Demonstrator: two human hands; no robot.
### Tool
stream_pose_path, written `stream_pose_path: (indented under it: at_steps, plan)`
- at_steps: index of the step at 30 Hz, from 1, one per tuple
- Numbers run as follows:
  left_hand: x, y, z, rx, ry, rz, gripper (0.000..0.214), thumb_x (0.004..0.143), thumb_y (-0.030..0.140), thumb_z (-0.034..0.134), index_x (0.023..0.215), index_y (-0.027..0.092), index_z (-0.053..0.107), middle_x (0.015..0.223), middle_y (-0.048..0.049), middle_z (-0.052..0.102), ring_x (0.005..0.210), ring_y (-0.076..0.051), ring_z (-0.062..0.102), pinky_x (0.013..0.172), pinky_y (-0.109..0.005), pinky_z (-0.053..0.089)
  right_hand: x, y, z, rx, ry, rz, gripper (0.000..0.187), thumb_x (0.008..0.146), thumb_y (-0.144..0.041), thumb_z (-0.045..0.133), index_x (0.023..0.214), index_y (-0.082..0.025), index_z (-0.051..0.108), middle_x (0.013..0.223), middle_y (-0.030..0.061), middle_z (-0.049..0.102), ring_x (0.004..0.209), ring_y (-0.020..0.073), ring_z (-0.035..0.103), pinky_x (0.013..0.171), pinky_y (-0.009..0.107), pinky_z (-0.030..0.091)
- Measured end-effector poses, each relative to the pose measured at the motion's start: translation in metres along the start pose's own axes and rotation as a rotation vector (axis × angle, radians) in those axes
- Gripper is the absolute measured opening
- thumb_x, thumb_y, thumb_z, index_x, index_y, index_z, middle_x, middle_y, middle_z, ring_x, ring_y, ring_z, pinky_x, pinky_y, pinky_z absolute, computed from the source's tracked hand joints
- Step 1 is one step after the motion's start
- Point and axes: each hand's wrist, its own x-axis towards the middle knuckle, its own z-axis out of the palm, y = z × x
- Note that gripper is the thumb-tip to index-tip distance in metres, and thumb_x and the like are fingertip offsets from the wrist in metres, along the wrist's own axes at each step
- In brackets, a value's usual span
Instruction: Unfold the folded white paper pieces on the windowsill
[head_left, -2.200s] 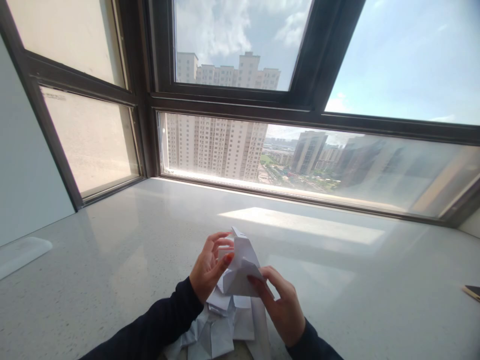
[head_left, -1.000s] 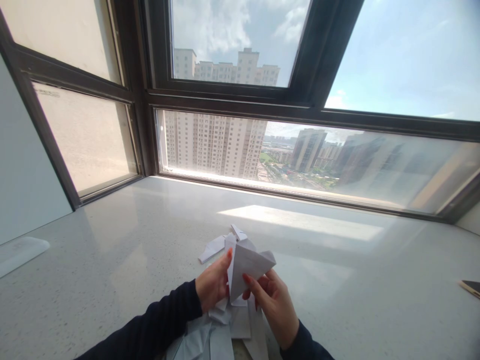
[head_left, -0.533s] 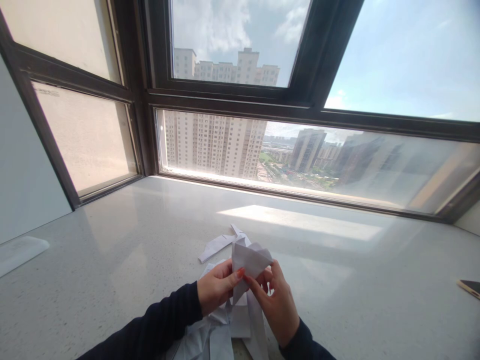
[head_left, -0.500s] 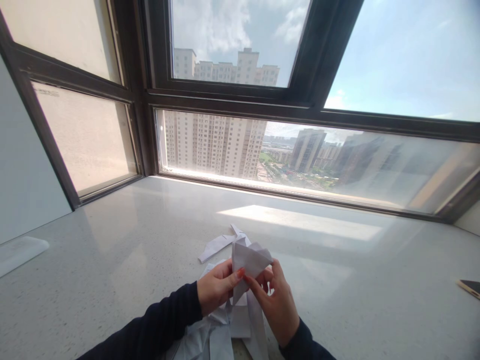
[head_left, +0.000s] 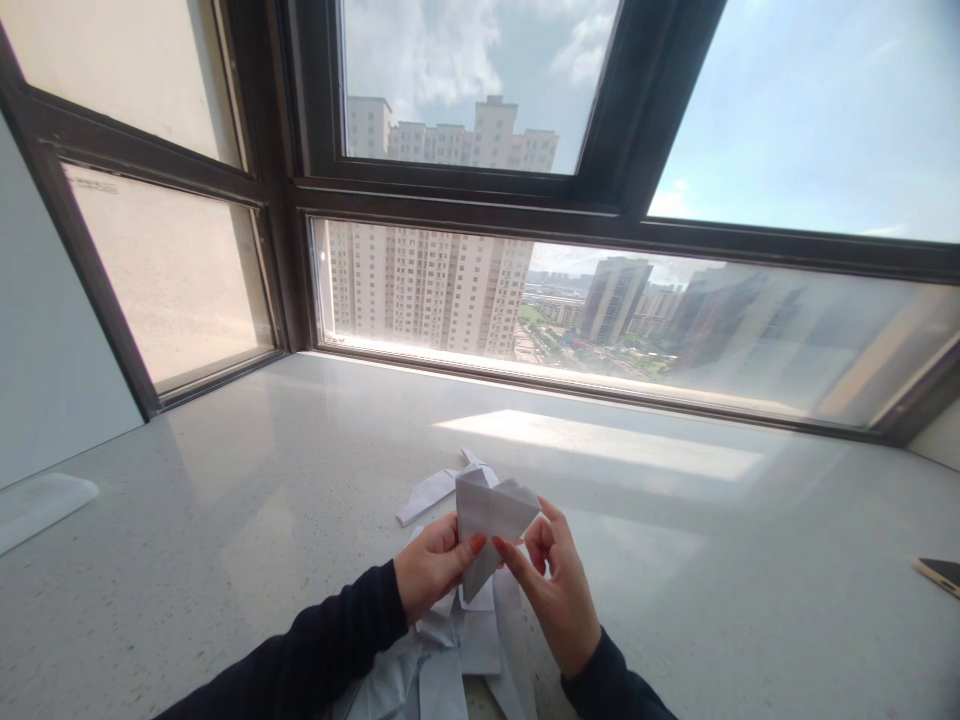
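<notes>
A piece of folded white paper (head_left: 495, 512), wide at the top and pointed at the bottom, is held up between both hands. My left hand (head_left: 435, 562) pinches its left side, thumb in front and fingers behind. On its right side my right hand (head_left: 553, 590) grips it too, with the thumb at the front and a fingertip near the upper right corner. Below and behind lie several more folded paper pieces (head_left: 442, 685), partly hidden by the hands. Another folded strip (head_left: 426, 497) rests just beyond the left hand.
The pale speckled sill (head_left: 262, 560) runs up to dark-framed windows (head_left: 465, 205). A translucent white object (head_left: 45, 505) lies at the left edge. At the right edge is a dark, flat object (head_left: 941, 572) with a light rim. Sunlight falls in a bright patch near the window.
The folded paper has shifted slightly left and turned a little, its front now flatter to view. Its lower point shows more clearly. My right thumb has moved slightly up along it.
</notes>
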Motion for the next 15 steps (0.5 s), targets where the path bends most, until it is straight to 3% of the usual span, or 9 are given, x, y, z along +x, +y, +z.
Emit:
stream_pose_path:
  at_steps: [3,6,9,15]
  plan:
    - [0.001,-0.001,0.000,0.098,-0.001,0.095,0.039,0.069,0.032,0.062,0.101,0.014,0.048,0.096,-0.0082,0.058,0.093,-0.023,0.052,0.081,-0.033,0.039,0.001,0.001,-0.001,-0.048,-0.043,-0.030,0.022,0.069,-0.037,0.055,0.077,-0.017,0.052,0.055,-0.0054,0.038,0.049,0.0101,0.036,0.045,0.021,0.033]
    - [0.001,-0.003,-0.001,0.170,-0.022,0.158,0.039,0.072,0.032,0.059,0.105,0.017,0.044,0.100,-0.0070,0.056,0.095,-0.022,0.051,0.079,-0.030,0.039,0.001,-0.001,-0.002,-0.053,-0.047,-0.060,0.018,0.070,-0.035,0.054,0.072,-0.017,0.053,0.058,-0.0035,0.041,0.051,0.0107,0.038,0.046,0.022,0.036]
    - [0.000,-0.005,-0.003,0.123,-0.045,0.104,0.039,0.073,0.032,0.058,0.105,0.018,0.042,0.098,-0.0067,0.056,0.088,-0.020,0.055,0.073,-0.030,0.041,0.001,-0.004,-0.003,-0.071,-0.049,-0.092,0.017,0.071,-0.034,0.054,0.066,-0.017,0.053,0.059,-0.0030,0.042,0.052,0.0109,0.038,0.047,0.022,0.036]
    - [-0.005,-0.010,-0.003,0.146,-0.142,-0.081,0.035,0.071,0.038,0.059,0.091,0.014,0.045,0.070,-0.0034,0.059,0.063,-0.015,0.059,0.056,-0.024,0.041,-0.002,-0.008,-0.002,-0.086,-0.027,-0.123,0.019,0.072,-0.034,0.053,0.062,-0.018,0.051,0.057,-0.0034,0.042,0.052,0.0110,0.039,0.048,0.022,0.037]
